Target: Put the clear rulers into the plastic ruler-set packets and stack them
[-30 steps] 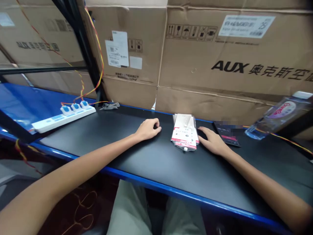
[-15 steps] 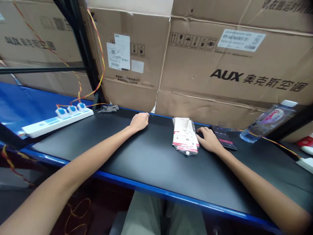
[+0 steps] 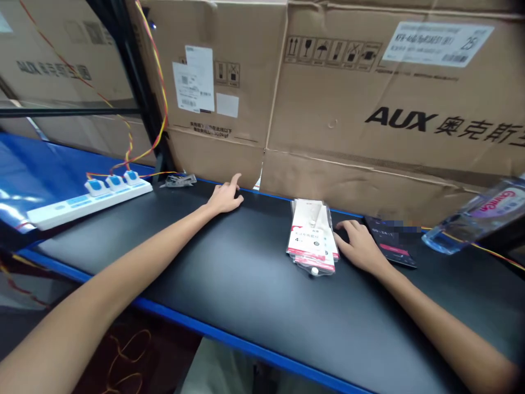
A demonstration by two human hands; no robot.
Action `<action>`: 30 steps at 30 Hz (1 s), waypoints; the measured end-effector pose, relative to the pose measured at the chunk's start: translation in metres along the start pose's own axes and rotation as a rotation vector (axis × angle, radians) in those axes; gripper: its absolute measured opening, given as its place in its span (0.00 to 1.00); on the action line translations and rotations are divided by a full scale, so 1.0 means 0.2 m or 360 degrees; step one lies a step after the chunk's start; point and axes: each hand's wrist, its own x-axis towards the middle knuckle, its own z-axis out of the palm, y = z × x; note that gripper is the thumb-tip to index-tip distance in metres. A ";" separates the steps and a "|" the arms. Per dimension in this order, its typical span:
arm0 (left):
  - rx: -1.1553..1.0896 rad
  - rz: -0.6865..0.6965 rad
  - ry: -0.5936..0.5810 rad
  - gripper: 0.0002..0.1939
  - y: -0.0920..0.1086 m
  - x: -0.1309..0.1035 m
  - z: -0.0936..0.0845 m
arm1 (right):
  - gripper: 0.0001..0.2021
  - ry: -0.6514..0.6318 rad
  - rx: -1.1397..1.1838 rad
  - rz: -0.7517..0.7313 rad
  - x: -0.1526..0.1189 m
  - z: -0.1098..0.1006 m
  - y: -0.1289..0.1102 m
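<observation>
My left hand rests near the back edge of the black tabletop, its index finger and thumb apart and nothing held. On the right, my right hand lies on the table with fingers loosely bent and apart, holding nothing that I can see. Just left of its fingertips is a small stack of clear plastic packets with white and red printed cards. Whether the fingers touch the stack I cannot tell. A phone with a lit screen lies right beside the right hand.
A white power strip with several plugs stands at the left. Some clear plastic pieces lie near the back left. At the right lies a tilted water bottle. Large cardboard boxes wall off the back, and a blue edge borders the table's front.
The fingers of my left hand have opened from a closed curl, and that hand has moved slightly left. My right hand stays beside the packets. The camera view has shifted a little.
</observation>
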 end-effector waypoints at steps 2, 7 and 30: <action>0.0020 0.0016 -0.0013 0.38 0.00 0.01 0.00 | 0.18 -0.0009 0.0007 0.0008 -0.01 0.00 0.00; 0.0019 0.0182 -0.0060 0.34 0.01 0.02 -0.01 | 0.18 -0.0034 0.0021 0.0014 -0.02 -0.02 -0.01; -0.2169 -0.0297 -0.0815 0.20 0.81 -0.47 -0.16 | 0.15 0.0686 0.0531 -0.0651 -0.28 -0.23 -0.65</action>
